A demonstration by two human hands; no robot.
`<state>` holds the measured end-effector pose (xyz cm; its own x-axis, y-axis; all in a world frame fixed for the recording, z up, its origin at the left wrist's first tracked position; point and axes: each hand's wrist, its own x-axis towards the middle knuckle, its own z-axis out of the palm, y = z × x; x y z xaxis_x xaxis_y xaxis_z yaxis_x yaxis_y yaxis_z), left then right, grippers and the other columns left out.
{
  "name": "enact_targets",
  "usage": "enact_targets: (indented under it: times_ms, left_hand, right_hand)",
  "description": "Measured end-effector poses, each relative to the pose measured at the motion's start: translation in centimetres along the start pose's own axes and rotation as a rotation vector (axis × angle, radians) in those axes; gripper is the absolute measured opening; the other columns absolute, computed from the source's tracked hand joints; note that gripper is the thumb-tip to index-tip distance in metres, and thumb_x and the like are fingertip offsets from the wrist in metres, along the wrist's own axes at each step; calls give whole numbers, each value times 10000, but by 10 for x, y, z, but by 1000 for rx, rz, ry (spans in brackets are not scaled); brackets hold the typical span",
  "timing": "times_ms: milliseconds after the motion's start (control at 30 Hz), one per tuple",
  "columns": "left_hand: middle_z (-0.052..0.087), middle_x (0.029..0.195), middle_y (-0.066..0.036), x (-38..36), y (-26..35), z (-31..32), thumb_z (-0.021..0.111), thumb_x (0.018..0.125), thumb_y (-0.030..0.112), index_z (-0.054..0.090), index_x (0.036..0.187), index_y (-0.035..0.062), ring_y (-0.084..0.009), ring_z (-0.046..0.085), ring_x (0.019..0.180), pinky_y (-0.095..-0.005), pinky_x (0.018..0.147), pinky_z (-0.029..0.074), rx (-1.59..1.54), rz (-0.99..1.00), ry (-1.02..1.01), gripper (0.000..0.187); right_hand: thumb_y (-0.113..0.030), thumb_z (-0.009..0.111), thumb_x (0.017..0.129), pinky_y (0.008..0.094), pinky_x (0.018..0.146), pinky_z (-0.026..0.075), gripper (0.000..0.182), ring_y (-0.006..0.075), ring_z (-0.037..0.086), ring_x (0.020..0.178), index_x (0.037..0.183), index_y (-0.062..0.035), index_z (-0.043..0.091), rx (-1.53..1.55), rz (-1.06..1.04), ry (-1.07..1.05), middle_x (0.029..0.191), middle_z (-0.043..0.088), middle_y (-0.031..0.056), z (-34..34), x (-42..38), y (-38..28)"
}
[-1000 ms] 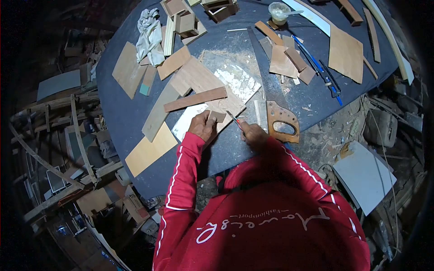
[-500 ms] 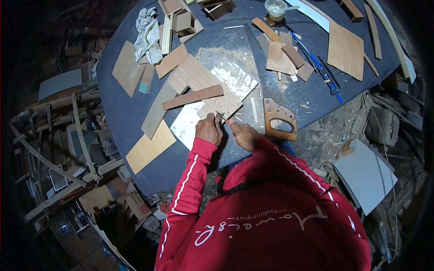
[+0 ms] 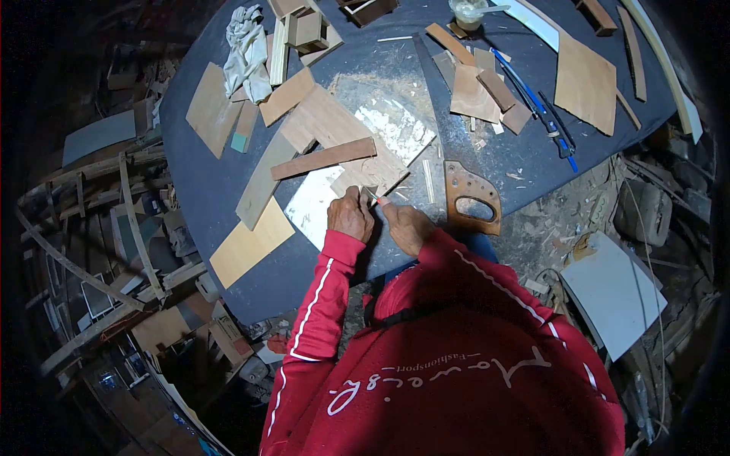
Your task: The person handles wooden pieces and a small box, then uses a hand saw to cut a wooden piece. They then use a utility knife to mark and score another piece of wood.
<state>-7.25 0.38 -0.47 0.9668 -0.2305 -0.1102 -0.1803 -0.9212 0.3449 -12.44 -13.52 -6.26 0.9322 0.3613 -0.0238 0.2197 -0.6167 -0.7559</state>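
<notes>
My left hand [image 3: 350, 216] is closed on a small piece of thin wood [image 3: 347, 181], pressing it down at the near side of the boards. In my right hand [image 3: 407, 226] is a small knife [image 3: 374, 197] with a bit of red showing by the fingers. Its blade meets the wood beside my left fingertips; the handle is mostly hidden in my grip. Just beyond lies a wide light board [image 3: 331, 125], with a narrow reddish-brown strip [image 3: 323, 158] across it. A white-smeared sheet [image 3: 308, 213] lies underneath.
A handsaw [image 3: 473, 199] lies right of my hands, handle toward me. Beyond it are wood offcuts [image 3: 475, 91], a blue-handled tool [image 3: 551, 125] and a tub with a spoon [image 3: 468, 15]. A crumpled cloth [image 3: 245, 57] and small wooden boxes [image 3: 308, 34] sit at the far left.
My right hand has shifted slightly left with the knife, closer to my left fingers. My left hand stays on the wood piece. The whole view has moved a little.
</notes>
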Motion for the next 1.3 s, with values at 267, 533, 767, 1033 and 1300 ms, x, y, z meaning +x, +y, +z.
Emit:
enact_targets:
  times_ms: [267, 533, 767, 1033, 1300]
  left_hand:
    - [547, 588, -253, -7, 1, 5, 578, 868, 86, 515, 813, 0, -450, 573, 569, -503, 513, 445, -17, 50, 51, 120]
    - [541, 586, -249, -3, 1, 4, 565, 878, 90, 516, 824, 0, -453, 570, 571, -502, 525, 446, 1, 39, 37, 117]
    - [537, 578, -241, -7, 5, 3, 565, 877, 91, 508, 811, 2, -447, 568, 561, -500, 523, 447, -20, 32, 30, 124]
    - [545, 577, -240, -5, 4, 5, 565, 882, 90, 510, 834, -2, -437, 580, 564, -500, 526, 453, 1, 50, 29, 118]
    - [557, 587, -247, -4, 4, 6, 572, 878, 74, 508, 834, -5, -439, 581, 560, -492, 513, 448, 1, 62, 47, 110]
  right_hand:
    - [-223, 359, 986, 541, 652, 498, 333, 466, 631, 734, 1120, 39, 515, 126, 183, -37, 761, 626, 286, -11, 3, -2]
    - [-190, 467, 912, 432, 632, 509, 368, 352, 626, 718, 1187, 49, 519, -43, 80, -127, 826, 610, 212, -12, -3, -7]
    - [-197, 578, 825, 302, 603, 525, 588, 222, 578, 651, 1321, 95, 461, -306, 13, -252, 923, 575, 136, -8, -7, -1]
    - [-189, 471, 932, 437, 585, 535, 329, 344, 654, 697, 1183, 18, 517, -116, 126, -164, 780, 600, 179, -14, 0, -6]
    - [-157, 506, 902, 372, 527, 534, 500, 259, 635, 608, 1360, 31, 436, -355, 1, -223, 820, 578, 121, 7, -5, 10]
